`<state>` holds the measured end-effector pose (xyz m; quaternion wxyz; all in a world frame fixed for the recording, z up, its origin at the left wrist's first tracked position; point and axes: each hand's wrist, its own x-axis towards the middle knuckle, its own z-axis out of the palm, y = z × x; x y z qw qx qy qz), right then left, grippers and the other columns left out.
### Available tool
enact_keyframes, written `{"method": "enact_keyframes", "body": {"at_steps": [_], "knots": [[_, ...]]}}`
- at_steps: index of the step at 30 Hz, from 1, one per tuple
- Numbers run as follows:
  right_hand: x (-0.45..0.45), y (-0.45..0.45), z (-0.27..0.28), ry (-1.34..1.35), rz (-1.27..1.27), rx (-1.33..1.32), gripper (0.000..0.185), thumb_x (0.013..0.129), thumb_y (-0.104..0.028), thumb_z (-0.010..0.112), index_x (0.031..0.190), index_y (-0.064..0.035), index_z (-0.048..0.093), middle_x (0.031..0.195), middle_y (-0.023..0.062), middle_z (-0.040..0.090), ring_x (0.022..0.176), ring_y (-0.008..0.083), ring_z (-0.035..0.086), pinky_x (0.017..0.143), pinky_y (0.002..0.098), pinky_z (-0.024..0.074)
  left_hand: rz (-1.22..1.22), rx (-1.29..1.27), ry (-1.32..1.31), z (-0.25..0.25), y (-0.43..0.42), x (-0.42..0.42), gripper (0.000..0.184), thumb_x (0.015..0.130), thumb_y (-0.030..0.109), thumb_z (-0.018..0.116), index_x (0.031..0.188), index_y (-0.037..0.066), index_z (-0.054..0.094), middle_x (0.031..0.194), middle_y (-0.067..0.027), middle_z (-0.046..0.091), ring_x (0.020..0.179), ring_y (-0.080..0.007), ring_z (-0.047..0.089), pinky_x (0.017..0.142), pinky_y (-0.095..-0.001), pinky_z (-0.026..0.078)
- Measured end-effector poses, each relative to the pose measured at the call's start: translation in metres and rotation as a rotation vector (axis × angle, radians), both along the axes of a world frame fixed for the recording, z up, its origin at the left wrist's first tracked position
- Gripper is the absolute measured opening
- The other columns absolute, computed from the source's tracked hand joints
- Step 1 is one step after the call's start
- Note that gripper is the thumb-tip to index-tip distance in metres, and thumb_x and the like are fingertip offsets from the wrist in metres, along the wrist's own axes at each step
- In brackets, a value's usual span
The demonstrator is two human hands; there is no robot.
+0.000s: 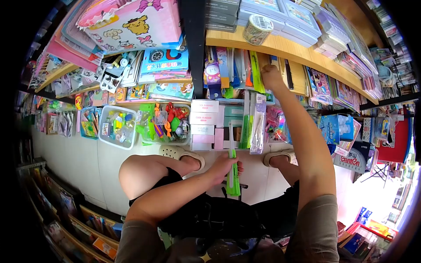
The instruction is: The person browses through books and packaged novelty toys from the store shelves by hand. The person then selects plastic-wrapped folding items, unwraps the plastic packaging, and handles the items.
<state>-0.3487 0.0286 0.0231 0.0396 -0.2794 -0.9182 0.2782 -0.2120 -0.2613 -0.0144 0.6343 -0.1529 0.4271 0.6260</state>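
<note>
My left hand [224,167] is closed around a long, narrow green packet [234,182] with a clear or white strip, held upright above the floor between my knees. My right hand [272,76] reaches into the lower shelf, its fingers curled; what they grip, if anything, is hidden. Just left of it stands a bright green packet [255,72] among other slim packets. In front of the shelf, more long green packets [247,120] lean beside a silvery-purple packet [258,127].
White and pink boxes [204,111] are stacked at the middle. Two clear plastic bins [117,142] of small toys stand to the left. A wooden shelf board [280,46] with a tape roll [258,30] overhangs my right arm. A black post [193,48] divides the shelves.
</note>
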Motion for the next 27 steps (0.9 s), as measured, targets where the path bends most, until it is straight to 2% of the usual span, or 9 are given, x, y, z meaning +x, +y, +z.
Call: {"method": "enact_keyframes", "body": {"at_steps": [2,5,8,12,14,17,20,24,27], "knots": [[0.009,-0.007,0.036,-0.005,-0.099,-0.492,0.023,0.083,-0.011,0.045,0.093,0.0039,0.06,0.106,0.0119,0.059,0.101,0.0217,0.053,0.082,0.0332,0.0428,0.004,0.007,0.002,0.002,-0.001,0.0,0.013,0.089,0.015,0.049,0.095,0.004,0.046,0.084,-0.0118,0.059,0.076,-0.0243,0.06,0.065,-0.0375,0.052],[0.023,0.003,0.042,0.282,-0.195,-0.797,0.018,0.087,-0.01,0.048,0.095,0.0019,0.059,0.105,0.0097,0.058,0.096,0.0185,0.056,0.075,0.0296,0.0455,0.016,0.018,0.0,0.006,0.0,-0.002,0.012,0.088,0.014,0.049,0.095,0.004,0.046,0.083,-0.0118,0.059,0.076,-0.0241,0.06,0.065,-0.0371,0.051],[0.045,-0.003,0.059,0.551,-0.395,-1.061,0.019,0.083,0.003,0.052,0.101,0.0097,0.053,0.091,0.0138,0.059,0.083,0.0215,0.061,0.073,0.0277,0.0524,0.017,0.005,0.015,0.008,0.002,-0.004,0.011,0.088,0.012,0.047,0.095,0.004,0.047,0.083,-0.0118,0.058,0.076,-0.0239,0.06,0.065,-0.0365,0.051],[0.085,-0.011,0.047,0.531,-0.465,-1.053,0.017,0.08,0.008,0.054,0.097,0.0083,0.052,0.087,0.0147,0.059,0.08,0.0221,0.061,0.071,0.0268,0.0538,0.008,0.037,0.075,0.013,0.004,-0.009,0.01,0.088,0.011,0.046,0.096,0.004,0.047,0.083,-0.0115,0.058,0.076,-0.0234,0.06,0.066,-0.0358,0.051],[0.094,-0.012,0.034,0.496,-0.467,-1.048,0.013,0.083,0.0,0.055,0.094,0.0055,0.052,0.086,0.0143,0.058,0.079,0.0224,0.061,0.07,0.0269,0.054,0.018,0.056,0.087,0.013,0.004,-0.009,0.013,0.089,0.013,0.047,0.097,0.004,0.044,0.081,-0.0113,0.057,0.072,-0.0217,0.06,0.062,-0.0348,0.051],[0.091,-0.024,0.042,0.439,-0.503,-1.097,0.026,0.087,-0.017,0.056,0.099,0.0045,0.05,0.096,0.016,0.057,0.084,0.0244,0.06,0.073,0.0307,0.0536,0.012,0.065,0.125,0.014,0.005,-0.008,0.015,0.089,0.015,0.048,0.098,0.004,0.042,0.08,-0.0108,0.056,0.07,-0.0206,0.059,0.061,-0.034,0.051],[0.063,-0.03,0.061,0.455,-0.548,-1.37,0.029,0.088,-0.021,0.055,0.1,0.0048,0.05,0.099,0.017,0.056,0.086,0.0263,0.06,0.078,0.0342,0.0522,0.001,0.058,0.144,0.012,0.008,-0.005,0.014,0.089,0.015,0.048,0.097,0.004,0.043,0.079,-0.0101,0.056,0.07,-0.02,0.059,0.061,-0.0335,0.05],[0.026,-0.026,0.062,0.526,-0.458,-1.508,0.021,0.088,-0.015,0.054,0.098,0.0017,0.05,0.091,0.013,0.058,0.081,0.0205,0.058,0.075,0.0303,0.0507,-0.037,0.052,0.181,0.011,0.009,-0.004,0.011,0.089,0.014,0.047,0.094,0.005,0.043,0.078,-0.009,0.056,0.069,-0.019,0.059,0.06,-0.0321,0.05],[0.019,-0.008,0.053,0.497,-0.377,-1.628,0.023,0.083,-0.004,0.056,0.103,-0.0015,0.045,0.088,0.0103,0.056,0.08,0.02,0.056,0.073,0.0309,0.0495,-0.099,-0.007,0.316,0.002,0.009,-0.008,0.021,0.09,0.009,0.046,0.11,0.005,0.043,0.083,-0.0099,0.058,0.068,-0.0191,0.058,0.06,-0.0312,0.05]]}}
